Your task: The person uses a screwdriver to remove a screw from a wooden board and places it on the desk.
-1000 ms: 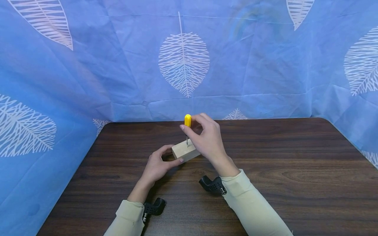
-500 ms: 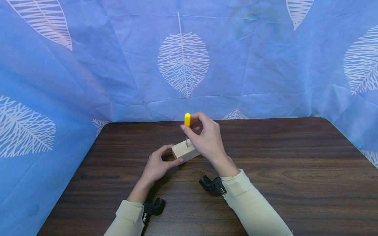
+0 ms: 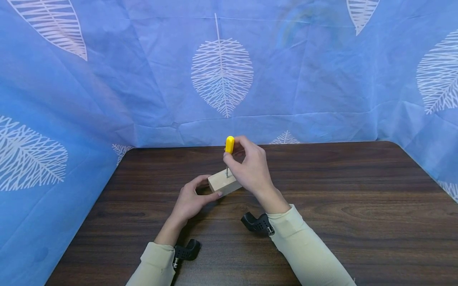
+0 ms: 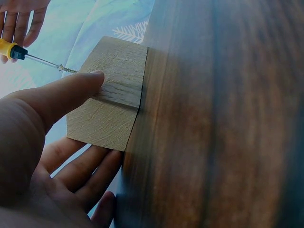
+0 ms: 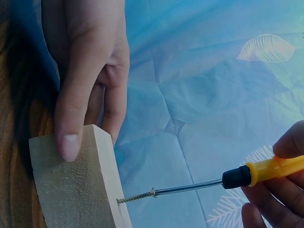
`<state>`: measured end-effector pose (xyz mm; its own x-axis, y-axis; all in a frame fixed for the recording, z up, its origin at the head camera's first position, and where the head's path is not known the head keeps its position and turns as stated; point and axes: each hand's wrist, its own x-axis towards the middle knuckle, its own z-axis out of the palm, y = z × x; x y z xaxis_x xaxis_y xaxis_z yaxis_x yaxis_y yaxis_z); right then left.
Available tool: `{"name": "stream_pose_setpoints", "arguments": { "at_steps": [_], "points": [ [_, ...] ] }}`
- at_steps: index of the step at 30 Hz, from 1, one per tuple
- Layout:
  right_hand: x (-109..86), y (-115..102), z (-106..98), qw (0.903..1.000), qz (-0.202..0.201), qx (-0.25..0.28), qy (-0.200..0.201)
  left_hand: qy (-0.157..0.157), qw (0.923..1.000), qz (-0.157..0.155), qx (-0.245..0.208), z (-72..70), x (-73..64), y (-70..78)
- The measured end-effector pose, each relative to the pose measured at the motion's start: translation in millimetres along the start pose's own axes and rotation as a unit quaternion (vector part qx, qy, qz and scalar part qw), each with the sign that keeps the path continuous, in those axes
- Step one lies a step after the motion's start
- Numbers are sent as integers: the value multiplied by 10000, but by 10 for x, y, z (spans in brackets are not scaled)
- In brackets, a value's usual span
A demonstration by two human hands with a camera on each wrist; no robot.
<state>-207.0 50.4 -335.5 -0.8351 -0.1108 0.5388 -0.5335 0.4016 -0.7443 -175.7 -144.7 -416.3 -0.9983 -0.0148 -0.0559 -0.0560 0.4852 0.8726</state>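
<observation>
A pale wooden block [image 3: 224,183] lies on the table, turned at a slant. My left hand [image 3: 191,200] grips its left end, thumb on the near side and fingers on the far side. From the block's top face a threaded screw [image 5: 136,196] stands up, only its tip sunk in the wood. A screwdriver [image 5: 236,176] with a yellow handle and black collar has its shaft tip at the screw head. My right hand [image 3: 252,167] pinches the yellow handle between thumb and fingers, above the block. In the head view this hand hides the block's right end.
The dark wood-grain table [image 3: 340,198] extends to both sides and in front of the block. Behind it hangs a blue cloth [image 3: 154,79] with white leaf prints. Black wrist mounts [image 3: 187,250] jut from both sleeves just above the table.
The screwdriver's handle top has tilted slightly to the right, and my right thumb and fingers have shifted around it. The left hand and the block have stayed in place.
</observation>
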Motion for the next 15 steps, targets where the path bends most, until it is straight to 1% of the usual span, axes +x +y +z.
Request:
{"name": "stream_pose_setpoints", "arguments": {
  "at_steps": [11,15],
  "points": [
    [12,6,14,9998,-168,46,11,-31,9999,80,-55,-8,-5,6],
    [11,6,13,9999,-163,37,16,-32,10000,83,-39,-9,-13,2]
  ]
}}
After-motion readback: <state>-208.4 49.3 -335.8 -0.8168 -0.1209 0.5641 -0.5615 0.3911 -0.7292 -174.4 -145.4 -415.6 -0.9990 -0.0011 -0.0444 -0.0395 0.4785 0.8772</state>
